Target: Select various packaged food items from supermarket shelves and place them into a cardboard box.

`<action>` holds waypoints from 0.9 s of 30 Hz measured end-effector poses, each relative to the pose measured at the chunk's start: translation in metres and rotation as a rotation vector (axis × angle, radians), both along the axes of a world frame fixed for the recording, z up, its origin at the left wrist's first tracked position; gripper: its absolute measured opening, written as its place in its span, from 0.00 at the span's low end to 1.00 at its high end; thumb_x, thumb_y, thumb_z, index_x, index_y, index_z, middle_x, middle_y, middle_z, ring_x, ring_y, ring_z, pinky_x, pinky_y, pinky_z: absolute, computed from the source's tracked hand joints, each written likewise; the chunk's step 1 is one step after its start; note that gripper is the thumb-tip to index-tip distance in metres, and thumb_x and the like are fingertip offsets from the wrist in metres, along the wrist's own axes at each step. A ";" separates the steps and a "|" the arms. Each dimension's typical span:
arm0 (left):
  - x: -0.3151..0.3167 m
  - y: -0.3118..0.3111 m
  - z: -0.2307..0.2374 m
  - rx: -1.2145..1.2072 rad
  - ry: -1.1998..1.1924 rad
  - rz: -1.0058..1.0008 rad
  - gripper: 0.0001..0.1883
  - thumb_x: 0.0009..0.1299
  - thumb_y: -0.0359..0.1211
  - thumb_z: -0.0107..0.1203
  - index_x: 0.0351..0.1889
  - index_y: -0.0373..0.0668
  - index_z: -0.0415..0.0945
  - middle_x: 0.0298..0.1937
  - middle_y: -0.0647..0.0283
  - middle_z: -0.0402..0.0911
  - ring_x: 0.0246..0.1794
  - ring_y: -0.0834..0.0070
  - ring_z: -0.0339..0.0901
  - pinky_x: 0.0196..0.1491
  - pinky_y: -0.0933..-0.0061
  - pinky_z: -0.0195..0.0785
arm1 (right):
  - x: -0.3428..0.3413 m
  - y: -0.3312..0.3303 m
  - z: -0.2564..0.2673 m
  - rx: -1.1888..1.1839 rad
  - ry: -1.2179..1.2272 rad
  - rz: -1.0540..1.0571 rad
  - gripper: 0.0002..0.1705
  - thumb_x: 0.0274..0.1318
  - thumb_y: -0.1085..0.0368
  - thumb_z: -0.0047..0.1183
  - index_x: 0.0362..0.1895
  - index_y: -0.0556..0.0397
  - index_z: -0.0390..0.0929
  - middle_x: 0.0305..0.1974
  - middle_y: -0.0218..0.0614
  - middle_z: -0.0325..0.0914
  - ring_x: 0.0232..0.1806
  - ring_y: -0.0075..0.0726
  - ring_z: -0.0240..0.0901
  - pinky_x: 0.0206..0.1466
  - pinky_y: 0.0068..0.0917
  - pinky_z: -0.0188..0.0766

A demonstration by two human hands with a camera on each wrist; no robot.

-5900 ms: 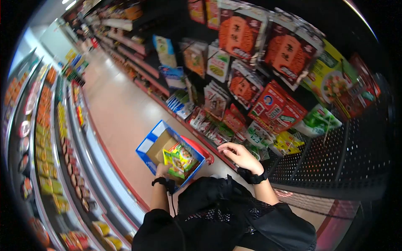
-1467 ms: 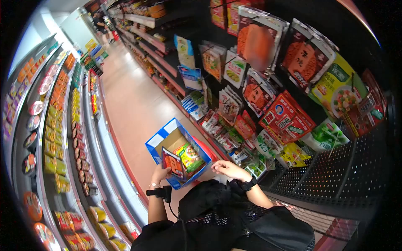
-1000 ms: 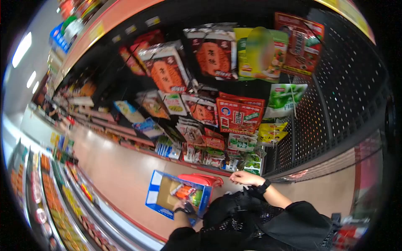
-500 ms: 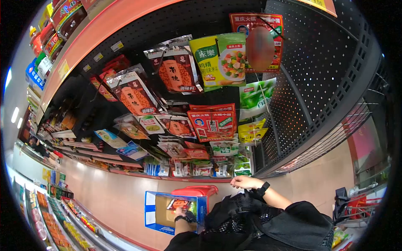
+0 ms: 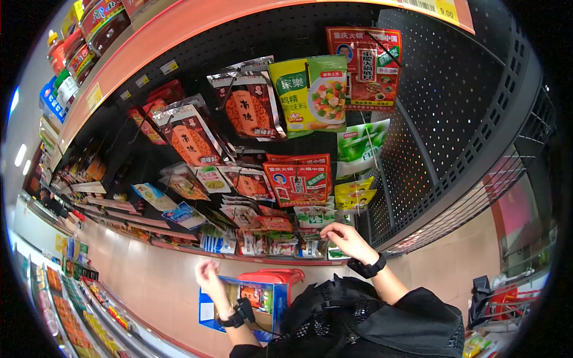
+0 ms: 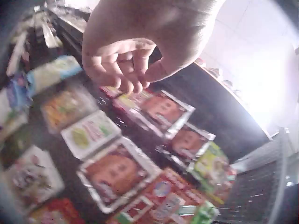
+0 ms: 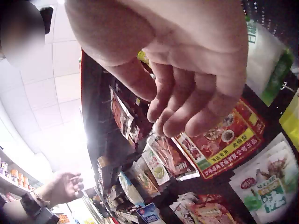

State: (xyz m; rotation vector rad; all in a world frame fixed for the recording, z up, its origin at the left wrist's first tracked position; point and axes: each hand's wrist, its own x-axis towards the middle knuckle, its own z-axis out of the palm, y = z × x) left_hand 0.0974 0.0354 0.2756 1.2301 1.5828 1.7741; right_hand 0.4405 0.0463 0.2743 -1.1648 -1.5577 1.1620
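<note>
My left hand [image 5: 210, 280], its fingers loosely bent around nothing, is raised over the left end of a blue cardboard box [image 5: 280, 307]. In that box lies a brown seasoning packet [image 5: 250, 293] with an orange panel. My right hand [image 5: 347, 240] hovers before the lower hanging packets, fingers half curled and holding nothing. Nearest it in the right wrist view is a red hotpot seasoning packet [image 7: 222, 144]. On hooks above hang brown seasoning packets [image 5: 246, 110], a yellow-green chicken seasoning bag [image 5: 295, 98] and another red hotpot packet [image 5: 376, 89].
A red basket [image 5: 271, 275] stands behind the box. The black perforated shelf side [image 5: 459, 113] rises at right above a wire rack [image 5: 471, 203]. Bottles and jars [image 5: 101, 27] line the top shelf. Stocked shelves [image 5: 65, 310] run along the left, across the aisle floor [image 5: 143, 268].
The view has turned toward the hanging packets. My left hand has let go of the brown packet in the box and risen left. My right hand has lifted slightly.
</note>
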 end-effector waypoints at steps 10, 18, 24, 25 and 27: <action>0.140 0.113 0.102 0.124 -0.311 -0.938 0.24 0.60 0.30 0.47 0.53 0.34 0.52 0.53 0.52 0.58 0.51 0.65 0.61 0.47 0.66 0.62 | 0.008 -0.025 0.008 -0.094 0.346 0.081 0.10 0.53 0.68 0.41 0.38 0.59 0.69 0.35 0.33 0.72 0.39 0.23 0.67 0.45 0.21 0.63; 0.156 0.188 0.112 -0.154 -1.175 -1.207 0.20 0.62 0.36 0.46 0.46 0.33 0.55 0.57 0.48 0.50 0.61 0.59 0.45 0.59 0.57 0.46 | 0.024 -0.039 0.005 -0.062 0.273 -0.005 0.10 0.52 0.68 0.41 0.38 0.58 0.69 0.35 0.31 0.72 0.39 0.22 0.67 0.44 0.20 0.63; 0.156 0.196 0.091 -0.186 -1.328 -1.220 0.16 0.62 0.43 0.47 0.32 0.38 0.65 0.35 0.62 0.69 0.44 0.67 0.64 0.51 0.65 0.57 | 0.023 -0.037 -0.003 -0.090 0.250 -0.016 0.09 0.52 0.68 0.41 0.37 0.58 0.70 0.33 0.30 0.72 0.38 0.21 0.66 0.43 0.19 0.63; 0.156 0.194 0.091 -0.141 -1.340 -1.265 0.15 0.62 0.43 0.46 0.27 0.39 0.67 0.29 0.64 0.71 0.39 0.68 0.67 0.49 0.66 0.59 | 0.021 -0.037 -0.005 -0.092 0.243 -0.013 0.10 0.52 0.68 0.41 0.37 0.58 0.70 0.33 0.29 0.72 0.37 0.21 0.66 0.43 0.19 0.62; 0.160 0.188 0.091 -0.185 -1.371 -1.171 0.14 0.62 0.43 0.46 0.25 0.43 0.70 0.24 0.66 0.73 0.33 0.71 0.70 0.45 0.69 0.61 | 0.018 -0.035 -0.012 -0.077 0.252 -0.002 0.10 0.52 0.68 0.42 0.38 0.58 0.70 0.33 0.30 0.72 0.36 0.21 0.66 0.42 0.19 0.63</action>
